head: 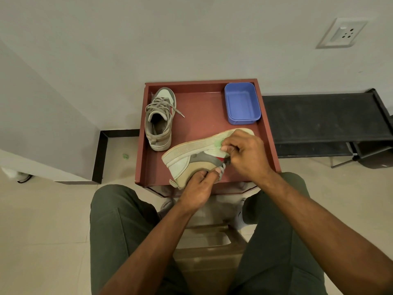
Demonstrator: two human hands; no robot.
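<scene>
**A sneaker (191,155) held on its side**

At the bench's (202,118) near edge, the left hand (197,188) closes its grip on the sneaker's heel; the right hand (247,155) pinches it by the laces (222,169). A hard tug could drag it off the rim.

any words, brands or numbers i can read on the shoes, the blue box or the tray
None readable: the held shoe, the second shoe, the blue box, the red tray and the wall socket show no legible words, numbers or brand names.
</scene>
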